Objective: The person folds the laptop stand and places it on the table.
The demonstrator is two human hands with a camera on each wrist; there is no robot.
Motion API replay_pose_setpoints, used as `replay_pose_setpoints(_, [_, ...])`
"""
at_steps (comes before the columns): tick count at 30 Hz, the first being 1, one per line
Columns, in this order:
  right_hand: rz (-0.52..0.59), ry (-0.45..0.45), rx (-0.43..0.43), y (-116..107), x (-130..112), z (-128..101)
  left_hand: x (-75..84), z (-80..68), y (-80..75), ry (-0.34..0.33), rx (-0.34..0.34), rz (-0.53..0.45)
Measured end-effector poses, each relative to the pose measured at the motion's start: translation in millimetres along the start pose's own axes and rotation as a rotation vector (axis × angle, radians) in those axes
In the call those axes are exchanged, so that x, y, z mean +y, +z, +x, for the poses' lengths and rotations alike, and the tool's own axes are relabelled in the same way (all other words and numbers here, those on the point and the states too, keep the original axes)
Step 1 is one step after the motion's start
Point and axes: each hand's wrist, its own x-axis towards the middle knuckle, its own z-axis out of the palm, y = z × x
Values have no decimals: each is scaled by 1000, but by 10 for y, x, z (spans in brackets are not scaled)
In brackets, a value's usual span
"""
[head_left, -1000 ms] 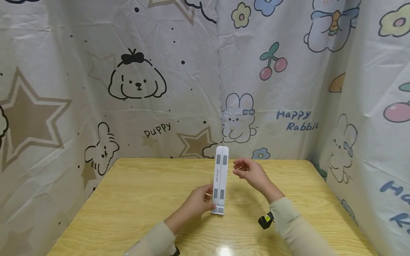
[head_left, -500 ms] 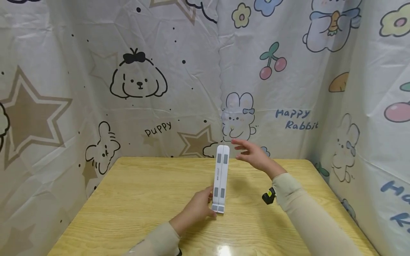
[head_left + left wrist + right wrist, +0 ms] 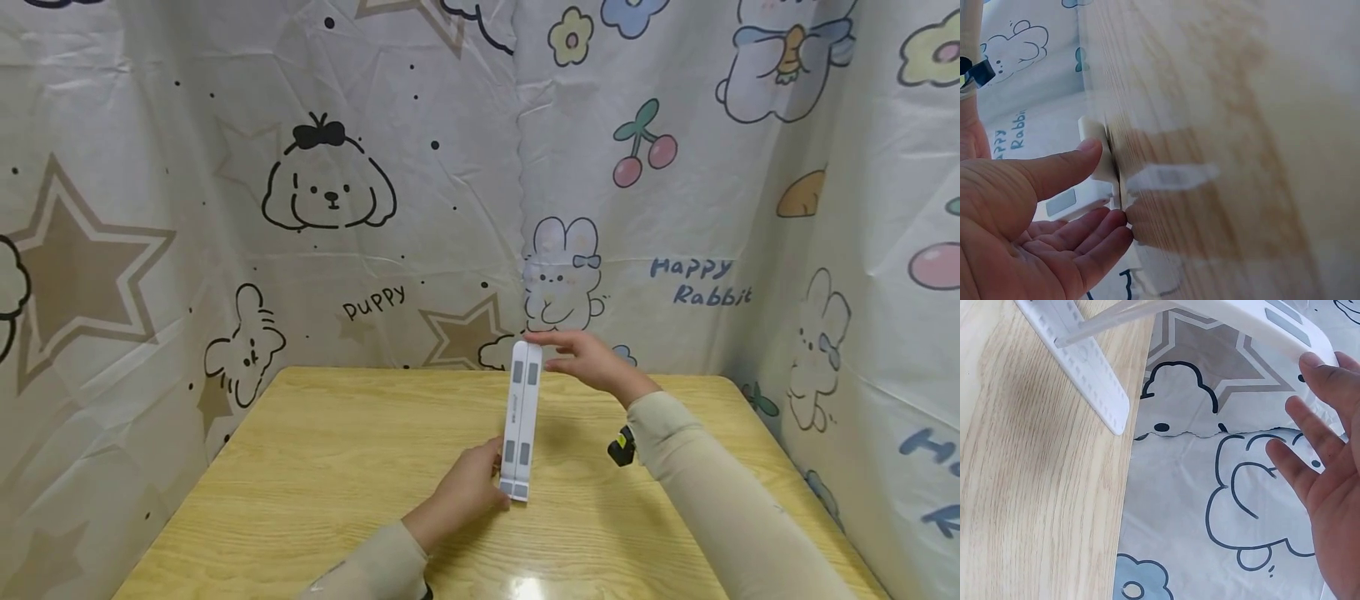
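A white folding laptop stand (image 3: 521,417) with grey rubber pads stands raised on the table, its slanted arms facing me. Its notched base and a strut show in the right wrist view. At its lower end, my left hand (image 3: 468,483) holds the stand from the left; in the left wrist view the thumb lies on the front lip (image 3: 1099,150) and the fingers bend in beside it. My right hand (image 3: 588,360) is at the stand's top end, fingers spread and mostly straight. One fingertip (image 3: 1311,360) touches the white top edge, while two others stay apart from it.
The wood-grain table (image 3: 337,467) ends at a patterned curtain (image 3: 450,208) that hangs behind and along both sides. A black camera mount (image 3: 622,447) sticks out below the right sleeve.
My right hand has risen and then moved left to the top of the stand. The left thumb has slid down around the stand's lower lip. The stand keeps its place.
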Motion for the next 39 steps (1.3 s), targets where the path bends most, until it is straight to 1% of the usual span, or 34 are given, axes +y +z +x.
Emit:
replay_pose_setpoints(5, [-2,36,29,18,7,-4,-10,7,-19,17,-35,-1])
replay_pose_setpoints(9, [-16,36,46,14,-3,-19,-69,32,-62,67,-80,18])
replay_pose_setpoints(14, [-43,44,72,4,-5,-69,-196,97,-155,148,-134,142])
replay_pose_setpoints(17, [-48,25,89,0,10,-115,-248,147,-218,186,-164,212])
replay_pose_setpoints(18, [-48,21,98,-2,18,-131,-258,161,-233,191,-175,221])
replay_pose_setpoints(20, [-49,13,117,-12,31,-167,-277,186,-262,204,-192,232])
replay_pose_setpoints(22, [-66,11,139,-24,46,-198,-295,211,-284,218,-195,240])
replay_pose_setpoints(26, [-110,6,168,-48,67,-246,-329,252,-318,237,-207,218])
replay_pose_setpoints(27, [-123,1,171,-53,69,-254,-325,252,-327,230,-215,210])
replay_pose_setpoints(30, [-154,-7,158,-77,72,-260,-303,244,-305,228,-235,206])
replay_pose_setpoints(33, [-132,6,103,-144,42,-254,-270,224,-223,227,-239,232])
replay_pose_setpoints(36, [-83,0,31,-218,-10,-211,-249,188,-164,231,-212,243])
replay_pose_setpoints(39, [-49,-29,-22,-271,-22,-163,-212,150,-134,205,-178,220])
